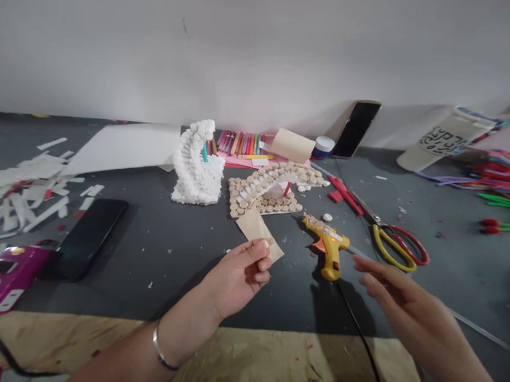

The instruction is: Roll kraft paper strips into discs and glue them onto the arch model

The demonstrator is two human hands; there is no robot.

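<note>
Paper piece [253, 225] is tan, flat and roughly rectangular.

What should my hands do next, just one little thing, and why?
I'd probably pick up the yellow glue gun with the right hand. That hand looks empty and is open right beside it, while the left hand is already busy pinching the tan paper.
</note>
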